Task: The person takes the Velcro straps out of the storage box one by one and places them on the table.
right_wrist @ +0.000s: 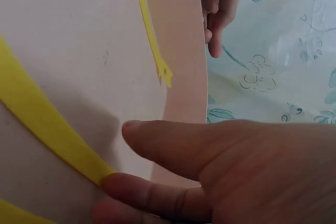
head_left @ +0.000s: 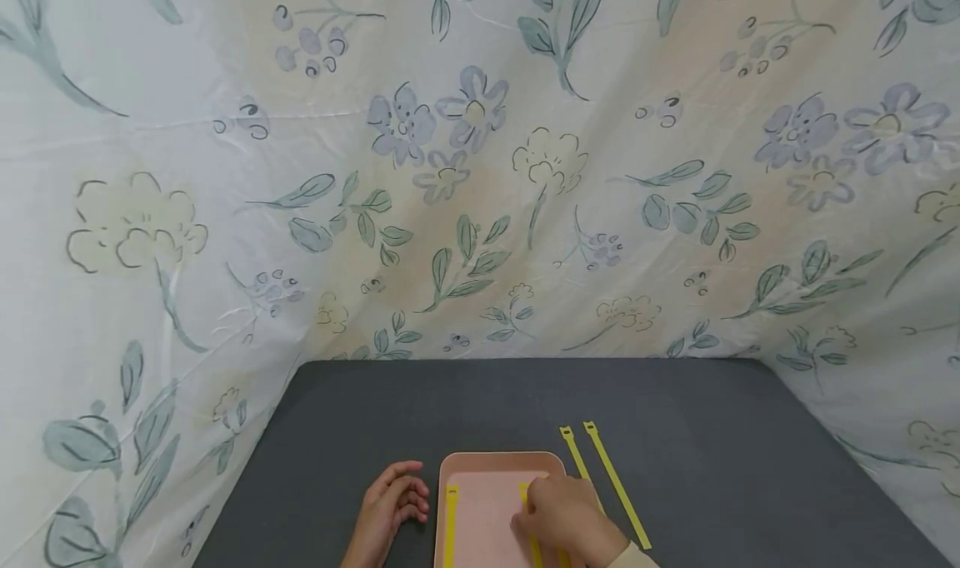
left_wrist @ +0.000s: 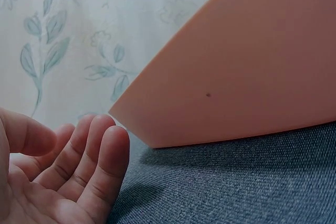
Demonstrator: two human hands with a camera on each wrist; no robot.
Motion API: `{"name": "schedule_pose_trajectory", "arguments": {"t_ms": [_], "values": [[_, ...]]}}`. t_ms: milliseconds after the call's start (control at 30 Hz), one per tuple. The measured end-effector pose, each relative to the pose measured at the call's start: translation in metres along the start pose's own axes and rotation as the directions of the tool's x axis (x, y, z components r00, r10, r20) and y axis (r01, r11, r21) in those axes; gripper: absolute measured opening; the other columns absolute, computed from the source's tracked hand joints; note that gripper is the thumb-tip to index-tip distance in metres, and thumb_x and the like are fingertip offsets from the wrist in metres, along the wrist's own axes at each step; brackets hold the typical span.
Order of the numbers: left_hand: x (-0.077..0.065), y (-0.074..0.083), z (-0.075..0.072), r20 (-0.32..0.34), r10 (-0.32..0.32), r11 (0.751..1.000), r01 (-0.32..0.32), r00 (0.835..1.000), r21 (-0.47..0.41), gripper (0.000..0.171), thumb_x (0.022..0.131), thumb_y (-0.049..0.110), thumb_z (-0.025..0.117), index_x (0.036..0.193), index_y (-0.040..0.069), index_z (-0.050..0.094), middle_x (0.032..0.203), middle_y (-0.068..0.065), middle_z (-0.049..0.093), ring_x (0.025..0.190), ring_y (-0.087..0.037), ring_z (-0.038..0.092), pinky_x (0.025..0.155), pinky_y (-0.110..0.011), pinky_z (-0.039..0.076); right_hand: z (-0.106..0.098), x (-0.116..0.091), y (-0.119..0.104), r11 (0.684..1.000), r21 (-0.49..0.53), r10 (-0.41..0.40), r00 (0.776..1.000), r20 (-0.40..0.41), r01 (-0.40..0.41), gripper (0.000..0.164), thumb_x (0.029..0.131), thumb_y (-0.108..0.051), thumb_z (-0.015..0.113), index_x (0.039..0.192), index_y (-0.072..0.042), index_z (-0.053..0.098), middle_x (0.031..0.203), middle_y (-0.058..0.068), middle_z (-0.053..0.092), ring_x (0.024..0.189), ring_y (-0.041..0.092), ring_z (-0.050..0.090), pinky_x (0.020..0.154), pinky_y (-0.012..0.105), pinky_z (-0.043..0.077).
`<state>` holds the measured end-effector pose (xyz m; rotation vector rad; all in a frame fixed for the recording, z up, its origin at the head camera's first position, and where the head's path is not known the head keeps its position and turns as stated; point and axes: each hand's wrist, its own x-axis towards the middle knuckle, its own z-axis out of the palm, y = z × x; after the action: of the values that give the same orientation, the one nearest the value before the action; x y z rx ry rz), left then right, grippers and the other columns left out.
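Observation:
A pink tray (head_left: 487, 510) lies on the dark table. Inside it, one yellow cable strap (head_left: 451, 526) runs along the left side, and two more lie under my right hand (head_left: 566, 518). In the right wrist view, my index fingertip touches the end of a yellow strap (right_wrist: 52, 129) on the tray floor, the thumb held apart from it. My left hand (head_left: 388, 510) is off the tray's left side, fingers loosely bent, holding nothing. From the left wrist, the tray's outer wall (left_wrist: 236, 77) rises close beyond those fingertips.
Two more yellow straps, a long one (head_left: 618, 486) and one partly behind my right hand (head_left: 573, 451), lie on the dark tabletop (head_left: 712, 451) right of the tray. A floral cloth (head_left: 480, 176) hangs behind the table and at its sides.

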<state>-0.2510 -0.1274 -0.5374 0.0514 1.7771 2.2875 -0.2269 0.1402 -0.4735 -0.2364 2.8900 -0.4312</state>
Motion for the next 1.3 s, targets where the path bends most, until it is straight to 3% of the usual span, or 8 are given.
{"name": "schedule_pose_trajectory", "arguments": {"t_ms": [367,633,900,1133,1300], "values": [[0.001,0.0,0.0,0.002,0.001,1.0,-0.001,1.0,0.007,0.039,0.102,0.017,0.041,0.131,-0.008,0.041,0.086,-0.003,0.06,0.071,-0.015,0.06,0.068,-0.031,0.056,0.003,0.003,-0.006,0.993,-0.082,0.083,0.996,0.015,-0.081,0.037,0.076,-0.034,0.069,0.051,-0.017,0.047,0.052,-0.002,0.043,0.047,0.017,0.042,0.048,0.032,0.028],[0.0,0.0,0.001,0.006,0.005,1.0,-0.005,1.0,0.004,0.038,0.101,0.017,0.041,0.13,-0.008,0.041,0.086,-0.003,0.06,0.07,-0.015,0.06,0.068,-0.031,0.056,0.001,0.004,-0.007,0.983,-0.171,0.073,0.997,0.035,-0.066,0.033,0.077,-0.031,0.07,0.055,-0.017,0.049,0.057,-0.002,0.045,0.05,0.017,0.042,0.048,0.033,0.029],[-0.001,0.001,0.001,0.002,0.0,1.0,0.0,1.0,0.001,0.038,0.101,0.018,0.042,0.13,-0.007,0.042,0.086,-0.004,0.06,0.071,-0.016,0.06,0.068,-0.032,0.056,0.001,0.005,-0.009,0.98,-0.185,0.089,0.994,0.057,-0.077,0.033,0.08,-0.028,0.072,0.058,-0.015,0.051,0.056,-0.001,0.043,0.048,0.017,0.042,0.046,0.031,0.028],[-0.001,0.002,0.001,-0.007,-0.007,1.0,0.007,1.0,0.005,0.038,0.101,0.017,0.041,0.13,-0.007,0.042,0.086,-0.003,0.06,0.07,-0.015,0.06,0.068,-0.032,0.056,0.002,0.005,-0.01,0.975,-0.199,0.105,0.994,0.017,-0.1,0.021,0.075,-0.026,0.074,0.066,-0.014,0.058,0.062,0.0,0.048,0.055,0.019,0.046,0.051,0.036,0.038],[-0.001,0.001,0.002,-0.005,-0.003,1.0,0.003,1.0,0.007,0.037,0.101,0.016,0.041,0.13,-0.008,0.042,0.085,-0.004,0.06,0.07,-0.016,0.06,0.068,-0.032,0.056,0.002,0.004,-0.013,0.961,-0.258,0.104,0.995,-0.007,-0.103,0.022,0.074,-0.029,0.077,0.072,-0.012,0.064,0.065,-0.001,0.05,0.056,0.018,0.047,0.053,0.038,0.043]]}}
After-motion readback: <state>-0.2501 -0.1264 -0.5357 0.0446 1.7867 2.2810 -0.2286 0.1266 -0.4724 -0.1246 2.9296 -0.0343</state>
